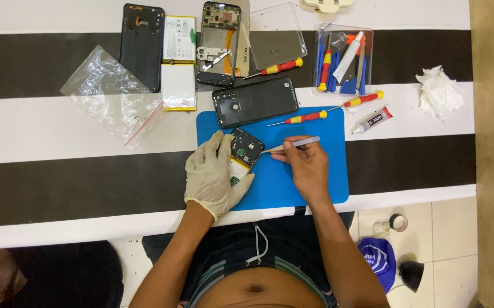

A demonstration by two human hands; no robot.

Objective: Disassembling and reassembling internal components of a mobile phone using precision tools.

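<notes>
Left hand: gloved, pinning the opened phone by its edges; thin, fragile.
Right hand: pinching slim, stiff tweezers, tip at the phone's 3 o'clock.

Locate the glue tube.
Head view, right side: the glue tube lies on the white stripe just right of the blue mat, below a red-yellow screwdriver.

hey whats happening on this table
A person sits at a striped table with an opened phone on a blue mat. The gloved left hand steadies the phone while the bare right hand points tweezers at its top edge. Around the mat lie a back cover, batteries, a phone frame, screwdrivers, a glue tube and a tool box.
</notes>
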